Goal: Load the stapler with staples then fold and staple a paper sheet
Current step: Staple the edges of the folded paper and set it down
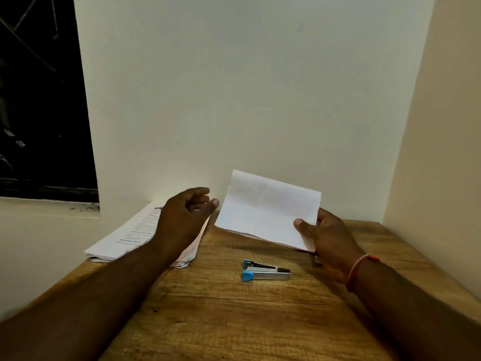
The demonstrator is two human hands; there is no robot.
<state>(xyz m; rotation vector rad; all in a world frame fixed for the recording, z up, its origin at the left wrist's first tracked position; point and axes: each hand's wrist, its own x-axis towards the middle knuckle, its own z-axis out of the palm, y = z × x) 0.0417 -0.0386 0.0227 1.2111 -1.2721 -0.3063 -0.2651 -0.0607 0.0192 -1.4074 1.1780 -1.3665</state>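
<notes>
In the head view, the folded paper sheet [268, 212] is held up just behind the stapler [265, 270] on the worktop [234, 321]. The grip of the right hand [328, 241] is clamped on it; the grip of the left hand [182, 217] is apart. Stapling seems next: the stapler must be picked up.

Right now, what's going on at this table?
A person is working with a folded paper sheet. The right hand pinches it at its right edge and holds it up off the wooden table. The left hand is beside the sheet's left edge, fingers loose and holding nothing, above a stack of printed papers. The small blue and metal stapler lies on the table below the sheet, with neither hand on it.
</notes>
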